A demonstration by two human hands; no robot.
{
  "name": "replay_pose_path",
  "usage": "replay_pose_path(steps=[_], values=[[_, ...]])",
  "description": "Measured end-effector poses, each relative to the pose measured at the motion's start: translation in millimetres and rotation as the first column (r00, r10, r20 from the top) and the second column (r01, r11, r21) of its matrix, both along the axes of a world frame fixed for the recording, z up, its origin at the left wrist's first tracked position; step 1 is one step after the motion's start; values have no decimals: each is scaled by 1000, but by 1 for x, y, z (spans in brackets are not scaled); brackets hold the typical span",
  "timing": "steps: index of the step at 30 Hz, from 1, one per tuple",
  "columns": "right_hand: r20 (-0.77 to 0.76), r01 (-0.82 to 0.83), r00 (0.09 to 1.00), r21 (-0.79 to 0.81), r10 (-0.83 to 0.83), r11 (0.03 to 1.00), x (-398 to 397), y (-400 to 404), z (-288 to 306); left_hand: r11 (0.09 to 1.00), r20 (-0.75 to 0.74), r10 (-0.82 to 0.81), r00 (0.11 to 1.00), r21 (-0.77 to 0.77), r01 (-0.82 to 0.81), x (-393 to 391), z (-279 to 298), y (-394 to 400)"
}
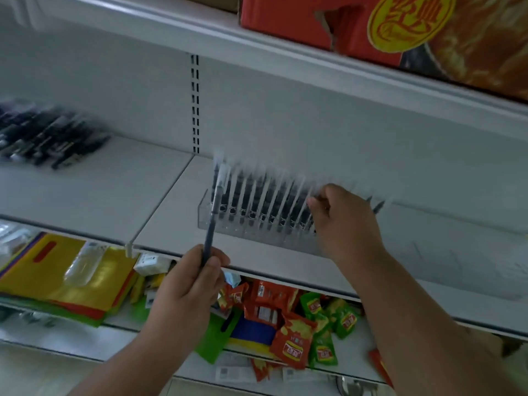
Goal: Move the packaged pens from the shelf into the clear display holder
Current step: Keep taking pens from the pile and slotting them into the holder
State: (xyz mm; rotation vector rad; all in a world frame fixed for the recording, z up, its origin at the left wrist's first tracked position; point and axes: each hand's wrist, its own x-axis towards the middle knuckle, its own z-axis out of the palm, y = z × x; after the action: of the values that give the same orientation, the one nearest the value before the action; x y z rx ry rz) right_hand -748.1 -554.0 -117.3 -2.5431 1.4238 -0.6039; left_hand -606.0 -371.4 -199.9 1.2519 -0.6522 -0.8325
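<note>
A clear display holder [228, 228] stands on the white shelf [160, 224], filled with a row of several upright packaged pens [257, 195]. My left hand [188, 284] grips one packaged pen [213, 215] by its lower end, its top leaning against the holder's left end. My right hand [343, 221] is at the right part of the row, fingers curled and pinching the pens there; the view is blurred. A pile of several more packaged pens [48, 135] lies on the shelf at the far left.
A red carton [357, 24] sits on the shelf above. The shelf below holds yellow and green bags [68, 275] and red and green snack packets [300, 318]. Bare shelf lies between the pen pile and the holder.
</note>
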Motion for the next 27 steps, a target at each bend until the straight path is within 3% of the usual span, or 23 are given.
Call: replay_pose_path(steps=[3,5,8,12,16,18,20,22,25,27], values=[[46,40,998,-18,-39,999,-5,-2,-6,999,8,49,999,-25,-48,-8,-2,-4],[168,40,985,9,-41,999,-10,2,-5,997,37,70,997,-30,-69,-11,-3,-6],[362,-145,927,114,95,983,-9,15,-2,998,122,70,990,-16,-69,-16,-5,-9],[501,-429,843,407,196,806,6,36,3,1000,263,-20,965,19,16,-26,0,-18],[579,-428,811,482,89,765,10,42,7,982,336,-187,923,61,177,-31,10,-28],[668,-406,743,487,-31,773,3,41,10,972,370,-234,899,100,212,-30,15,-31],[715,-294,691,411,-105,863,-10,34,15,966,522,-257,813,174,193,-26,19,-33],[694,-112,713,256,-102,960,-25,23,20,969,685,-240,687,209,130,-19,20,-38],[637,28,767,95,-83,995,-39,11,21,992,919,-109,379,126,-20,-10,30,-47],[572,50,817,53,-72,997,-40,8,18,997,980,-41,196,54,-60,-5,31,-56]])
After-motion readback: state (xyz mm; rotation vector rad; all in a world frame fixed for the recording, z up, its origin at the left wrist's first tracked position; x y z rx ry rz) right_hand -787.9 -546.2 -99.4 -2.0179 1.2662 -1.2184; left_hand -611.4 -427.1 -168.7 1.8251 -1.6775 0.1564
